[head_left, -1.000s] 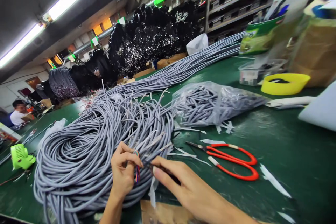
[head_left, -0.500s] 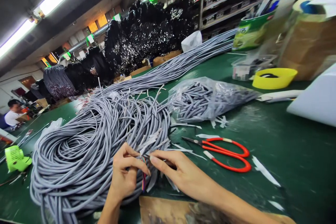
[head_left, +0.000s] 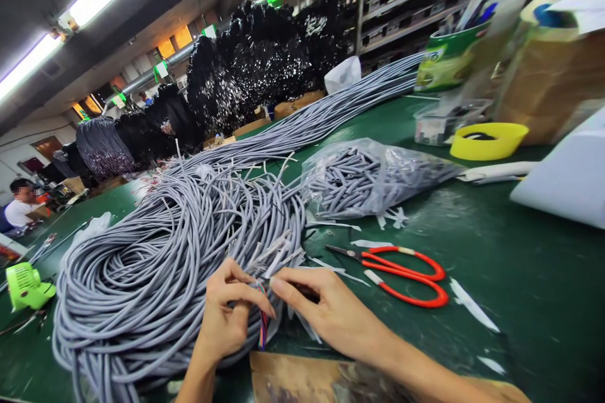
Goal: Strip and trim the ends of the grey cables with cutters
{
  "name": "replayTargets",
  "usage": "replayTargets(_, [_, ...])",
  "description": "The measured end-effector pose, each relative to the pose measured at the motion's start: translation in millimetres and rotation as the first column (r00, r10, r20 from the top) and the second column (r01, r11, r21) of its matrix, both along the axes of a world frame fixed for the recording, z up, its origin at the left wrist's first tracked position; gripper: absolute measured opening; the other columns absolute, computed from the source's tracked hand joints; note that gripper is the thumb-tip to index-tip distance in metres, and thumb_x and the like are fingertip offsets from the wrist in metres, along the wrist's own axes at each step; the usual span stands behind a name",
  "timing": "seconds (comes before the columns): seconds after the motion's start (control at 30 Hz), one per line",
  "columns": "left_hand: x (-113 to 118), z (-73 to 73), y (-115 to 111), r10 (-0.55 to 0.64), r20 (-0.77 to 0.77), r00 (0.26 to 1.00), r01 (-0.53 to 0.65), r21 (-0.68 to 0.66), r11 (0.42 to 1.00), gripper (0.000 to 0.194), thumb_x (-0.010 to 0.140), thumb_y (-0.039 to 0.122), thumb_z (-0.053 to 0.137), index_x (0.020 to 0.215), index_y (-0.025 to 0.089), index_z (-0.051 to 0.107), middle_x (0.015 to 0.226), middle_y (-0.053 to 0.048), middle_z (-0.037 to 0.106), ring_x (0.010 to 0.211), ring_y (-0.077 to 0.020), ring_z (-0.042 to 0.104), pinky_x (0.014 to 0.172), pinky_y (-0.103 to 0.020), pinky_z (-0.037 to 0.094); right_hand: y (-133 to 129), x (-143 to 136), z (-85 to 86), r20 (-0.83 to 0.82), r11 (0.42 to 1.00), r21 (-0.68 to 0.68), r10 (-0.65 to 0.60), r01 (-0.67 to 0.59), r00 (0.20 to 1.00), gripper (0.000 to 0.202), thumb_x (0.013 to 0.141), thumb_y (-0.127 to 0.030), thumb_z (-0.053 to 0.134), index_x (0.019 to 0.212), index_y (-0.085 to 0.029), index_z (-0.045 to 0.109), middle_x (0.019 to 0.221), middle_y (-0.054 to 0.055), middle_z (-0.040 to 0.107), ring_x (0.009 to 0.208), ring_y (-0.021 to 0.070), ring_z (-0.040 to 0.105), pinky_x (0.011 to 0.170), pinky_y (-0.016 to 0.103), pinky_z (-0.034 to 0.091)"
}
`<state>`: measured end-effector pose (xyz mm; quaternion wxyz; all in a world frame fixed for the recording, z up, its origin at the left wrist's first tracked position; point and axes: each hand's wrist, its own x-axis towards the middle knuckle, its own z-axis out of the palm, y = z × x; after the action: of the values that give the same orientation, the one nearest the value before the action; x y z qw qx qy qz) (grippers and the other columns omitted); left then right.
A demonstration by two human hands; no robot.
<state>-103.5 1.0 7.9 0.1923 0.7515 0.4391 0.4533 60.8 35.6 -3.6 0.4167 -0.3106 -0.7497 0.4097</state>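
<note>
Two bare hands meet above the near edge of a coil of grey cables (head_left: 118, 302) on a green tabletop (head_left: 543, 289). The fingers of the left hand (head_left: 229, 312) are curled about a bundle of multicoloured wires (head_left: 263, 327), whose strands hang below them, in front of the coil. The thumb and forefinger of the right hand (head_left: 326, 312) come together just beside the wires; whether they grip anything cannot be told. Red-handled scissors (head_left: 406, 274) lie to the right, near white strips (head_left: 472, 305). Behind them rests a clear plastic bag (head_left: 378, 176) containing short grey pieces. Brown cardboard (head_left: 293, 378) lies below the hands.
</note>
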Motion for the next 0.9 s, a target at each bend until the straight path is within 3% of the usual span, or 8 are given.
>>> replayTargets(0.17, [3.8, 1.4, 2.2, 0.115, 0.126, 0.985, -0.097, -0.147, 0.984, 0.022, 0.080, 0.026, 0.053, 0.090, 0.018, 0.071, 0.064, -0.002, 0.049, 0.056, -0.0116, 0.045, 0.050, -0.022, 0.035, 1.0, 2.3, -2.1, -0.157, 0.980, -0.050, -0.198, 0.192, 0.968, 0.031, 0.077, -0.047, 0.049, 0.071, -0.017, 0.056, 0.058, -0.002, 0.052, 0.050, 0.0112, 0.046, 0.046, 0.021, 0.039])
replayTargets(0.27, [8.3, 0.0, 2.8, 0.147, 0.083, 0.986, -0.123, -0.240, 0.963, 0.025, 0.079, 0.031, 0.054, 0.088, 0.014, 0.071, 0.064, -0.004, 0.054, 0.052, -0.0113, 0.045, 0.046, -0.021, 0.034, -1.6, 1.1, -4.8, -0.141, 0.958, 0.113, -0.247, 0.264, 0.959, 0.026, 0.072, -0.043, 0.060, 0.075, -0.018, 0.060, 0.062, 0.000, 0.056, 0.053, 0.0122, 0.050, 0.049, 0.022, 0.042])
replayTargets(0.4, [13.1, -1.3, 2.1, 0.135, -0.027, 0.990, -0.137, -0.238, 0.962, 0.020, 0.077, 0.024, 0.056, 0.083, 0.015, 0.073, 0.062, -0.005, 0.060, 0.054, -0.0131, 0.050, 0.050, -0.022, 0.038, -1.9, -2.6, -8.1, -0.147, 0.899, 0.310, -0.277, 0.310, 0.949, 0.029, 0.084, -0.036, 0.046, 0.066, -0.018, 0.059, 0.059, 0.003, 0.058, 0.050, 0.0123, 0.051, 0.050, 0.022, 0.041])
replayTargets(0.5, [15.9, -1.9, 3.3, 0.205, 0.009, 0.979, -0.198, -0.213, 0.957, 0.016, 0.072, 0.024, 0.061, 0.078, 0.015, 0.073, 0.060, -0.004, 0.060, 0.055, -0.0135, 0.051, 0.051, -0.022, 0.039, 0.4, -4.3, -7.6, -0.100, 0.892, 0.273, -0.346, 0.360, 0.933, 0.038, 0.085, -0.036, 0.042, 0.051, -0.019, 0.045, 0.048, 0.000, 0.050, 0.043, 0.0104, 0.043, 0.044, 0.022, 0.035])
replayTargets(0.6, [19.4, -3.6, 6.2, 0.306, 0.113, 0.945, -0.266, -0.280, 0.923, 0.013, 0.064, 0.026, 0.069, 0.068, 0.013, 0.071, 0.059, -0.002, 0.059, 0.053, -0.0119, 0.049, 0.050, -0.021, 0.038, 0.9, -5.6, -6.5, -0.075, 0.910, 0.206, -0.352, 0.360, 0.933, 0.038, 0.083, -0.035, 0.044, 0.048, -0.021, 0.035, 0.046, -0.002, 0.045, 0.043, 0.0100, 0.040, 0.044, 0.022, 0.033])
replayTargets(0.67, [21.8, -5.0, 7.9, 0.341, 0.183, 0.922, -0.265, -0.345, 0.901, 0.018, 0.061, 0.026, 0.071, 0.072, 0.012, 0.071, 0.055, 0.000, 0.056, 0.050, -0.0099, 0.045, 0.047, -0.020, 0.036, 0.1, -6.9, -7.0, -0.082, 0.932, 0.169, -0.311, 0.320, 0.947, 0.033, 0.082, -0.033, 0.043, 0.051, -0.020, 0.037, 0.049, -0.001, 0.047, 0.045, 0.0107, 0.041, 0.045, 0.022, 0.034])
replayTargets(0.77, [23.8, -7.0, 9.0, 0.284, 0.249, 0.926, -0.194, -0.333, 0.923, 0.025, 0.066, 0.029, 0.068, 0.085, 0.012, 0.072, 0.059, -0.001, 0.056, 0.054, -0.0108, 0.047, 0.051, -0.021, 0.038, -0.9, -9.6, -9.4, -0.089, 0.964, 0.105, -0.237, 0.246, 0.967, 0.028, 0.082, -0.031, 0.040, 0.058, -0.019, 0.045, 0.054, 0.000, 0.051, 0.048, 0.0122, 0.043, 0.047, 0.023, 0.036])
replayTargets(0.9, [22.2, -9.6, 9.1, 0.251, 0.306, 0.918, -0.175, -0.256, 0.951, 0.027, 0.074, 0.034, 0.061, 0.063, 0.012, 0.071, 0.053, 0.001, 0.048, 0.051, -0.0092, 0.043, 0.048, -0.020, 0.035, -0.5, -11.9, -10.2, -0.072, 0.980, 0.026, -0.195, 0.197, 0.978, 0.030, 0.081, -0.035, 0.040, 0.059, -0.017, 0.050, 0.054, 0.001, 0.051, 0.049, 0.0125, 0.043, 0.047, 0.024, 0.036])
